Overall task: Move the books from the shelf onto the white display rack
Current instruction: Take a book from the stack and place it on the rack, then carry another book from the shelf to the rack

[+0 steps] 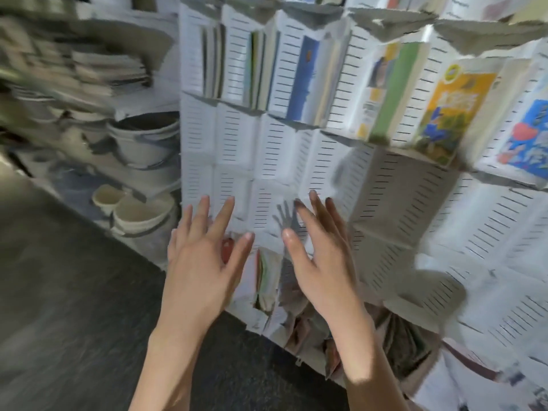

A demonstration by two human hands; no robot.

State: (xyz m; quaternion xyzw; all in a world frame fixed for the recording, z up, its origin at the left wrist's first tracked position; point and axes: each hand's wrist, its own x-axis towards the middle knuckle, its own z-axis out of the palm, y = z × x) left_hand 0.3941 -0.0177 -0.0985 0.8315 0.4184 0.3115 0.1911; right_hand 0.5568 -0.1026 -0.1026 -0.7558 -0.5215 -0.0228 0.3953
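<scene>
Dark flooring point(74, 307) runs along the near left, and beyond it, at the far left, we see a shelf point(98, 170) loaded with pale buckets point(145, 140) and a blurred stack of flat books point(98, 72) above them. Filling the middle and right of our view is the white display rack point(237, 137), its slotted pockets stepped in rows.

Several books already stand in the upper pockets: a blue-fronted book point(302, 81), a green and white book point(388, 90), a yellow-covered book point(447, 114), and at the far right edge a blue book with a red heart point(522, 137). More books sit in the low pockets near the floor, partly hidden behind our arms; the motion blur keeps us from making out their covers.

Our left hand point(201, 259) is held up before the lower rack with its fingers spread and straight, grasping nothing. Our right hand point(323, 256) is beside it, likewise released with fingers extended, and it throws a hand-shaped shadow point(284, 216) onto the white slotted panel between the two. Whether the fingertips touch the rack we cannot tell.
</scene>
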